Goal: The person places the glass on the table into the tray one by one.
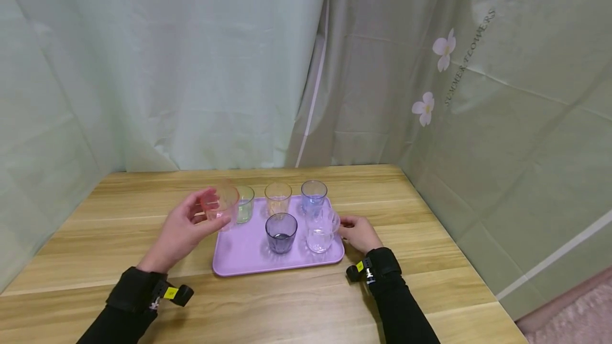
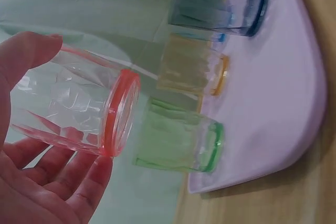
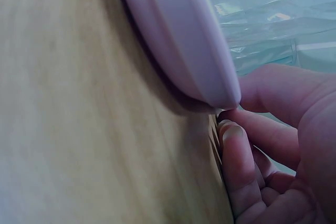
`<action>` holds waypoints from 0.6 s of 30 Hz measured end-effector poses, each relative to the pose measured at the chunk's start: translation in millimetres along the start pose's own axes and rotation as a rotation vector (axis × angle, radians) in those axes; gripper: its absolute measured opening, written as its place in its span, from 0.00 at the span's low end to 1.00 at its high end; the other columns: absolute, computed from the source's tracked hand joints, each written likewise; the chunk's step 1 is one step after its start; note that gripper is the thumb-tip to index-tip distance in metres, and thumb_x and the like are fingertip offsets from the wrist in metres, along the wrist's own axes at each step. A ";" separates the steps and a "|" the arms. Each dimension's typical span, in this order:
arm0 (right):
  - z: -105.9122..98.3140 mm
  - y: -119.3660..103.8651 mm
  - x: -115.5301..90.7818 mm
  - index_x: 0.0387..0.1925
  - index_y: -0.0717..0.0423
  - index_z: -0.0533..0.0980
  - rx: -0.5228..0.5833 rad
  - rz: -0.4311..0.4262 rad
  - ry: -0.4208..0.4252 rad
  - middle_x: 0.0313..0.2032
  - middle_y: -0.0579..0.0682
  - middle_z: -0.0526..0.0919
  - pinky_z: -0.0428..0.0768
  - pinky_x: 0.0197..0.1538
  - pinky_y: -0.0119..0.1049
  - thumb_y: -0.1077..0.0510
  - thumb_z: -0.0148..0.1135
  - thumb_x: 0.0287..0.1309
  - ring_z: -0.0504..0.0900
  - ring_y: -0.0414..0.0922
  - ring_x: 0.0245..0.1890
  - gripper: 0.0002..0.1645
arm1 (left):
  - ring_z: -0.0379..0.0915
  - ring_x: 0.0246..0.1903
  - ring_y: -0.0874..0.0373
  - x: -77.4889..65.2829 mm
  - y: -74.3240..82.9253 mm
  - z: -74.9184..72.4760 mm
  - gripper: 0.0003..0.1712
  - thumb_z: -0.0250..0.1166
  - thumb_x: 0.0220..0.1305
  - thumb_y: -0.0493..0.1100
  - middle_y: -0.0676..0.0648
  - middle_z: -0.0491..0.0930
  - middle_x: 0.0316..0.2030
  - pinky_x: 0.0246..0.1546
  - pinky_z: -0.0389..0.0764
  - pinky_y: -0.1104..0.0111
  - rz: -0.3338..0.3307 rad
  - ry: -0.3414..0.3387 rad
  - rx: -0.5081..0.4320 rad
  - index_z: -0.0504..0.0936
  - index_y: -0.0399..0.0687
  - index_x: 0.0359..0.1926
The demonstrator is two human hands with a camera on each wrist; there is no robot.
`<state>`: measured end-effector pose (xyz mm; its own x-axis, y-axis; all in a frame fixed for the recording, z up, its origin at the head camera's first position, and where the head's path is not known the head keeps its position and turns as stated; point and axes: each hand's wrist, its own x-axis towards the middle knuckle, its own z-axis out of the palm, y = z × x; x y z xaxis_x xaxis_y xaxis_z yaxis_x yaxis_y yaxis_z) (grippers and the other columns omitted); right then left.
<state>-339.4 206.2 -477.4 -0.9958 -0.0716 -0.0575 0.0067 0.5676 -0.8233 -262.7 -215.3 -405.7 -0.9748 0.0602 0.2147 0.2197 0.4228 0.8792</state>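
Note:
My left hand (image 1: 184, 227) holds a clear glass cup with a red tint (image 2: 73, 106), thumb on one side and fingers round the other. The cup is raised above the left end of a purple tray (image 1: 239, 259). My right hand (image 1: 359, 233) pinches the tray's right edge (image 3: 226, 85), its thumb at the rim and fingertips underneath. On the tray stand a green glass (image 1: 245, 206), a yellow glass (image 1: 278, 199), a blue glass (image 1: 313, 195) and a dark grey glass (image 1: 281, 233). A clear glass mug (image 1: 319, 235) stands at the tray's right side, near my right hand.
The tray lies on a wooden table (image 1: 268, 307). Pale green curtains (image 1: 215, 68) hang behind the table and along both sides. Pink fluffy fabric (image 1: 583, 312) shows at the lower right, beyond the table's edge.

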 end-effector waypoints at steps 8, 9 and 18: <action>0.3 1.5 0.8 0.60 0.63 0.86 -0.004 -0.006 0.000 0.54 0.58 0.91 0.88 0.55 0.46 0.58 0.69 0.71 0.87 0.49 0.50 0.21 | 0.78 0.64 0.41 -2.5 -6.7 9.3 0.47 0.78 0.70 0.48 0.32 0.77 0.67 0.55 0.80 0.82 0.009 -0.029 -0.031 0.65 0.40 0.81; 0.4 1.9 1.2 0.60 0.63 0.86 -0.004 -0.007 0.000 0.54 0.58 0.91 0.88 0.55 0.46 0.58 0.69 0.71 0.87 0.49 0.50 0.21 | 0.78 0.64 0.40 -2.5 -7.3 10.2 0.47 0.78 0.70 0.48 0.32 0.77 0.67 0.54 0.80 0.82 0.005 -0.034 -0.036 0.64 0.39 0.81; 1.2 8.0 7.0 0.60 0.63 0.86 0.005 -0.031 -0.003 0.53 0.58 0.91 0.89 0.53 0.46 0.58 0.69 0.71 0.88 0.48 0.48 0.20 | 0.80 0.63 0.40 -2.7 -12.1 19.5 0.47 0.79 0.69 0.46 0.31 0.77 0.68 0.52 0.83 0.79 -0.014 -0.061 -0.063 0.64 0.37 0.79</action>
<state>-346.2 209.3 -485.0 -0.9952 -0.0916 -0.0339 -0.0235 0.5613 -0.8273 -263.4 -202.9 -425.2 -0.9779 0.1103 0.1775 0.2060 0.3663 0.9074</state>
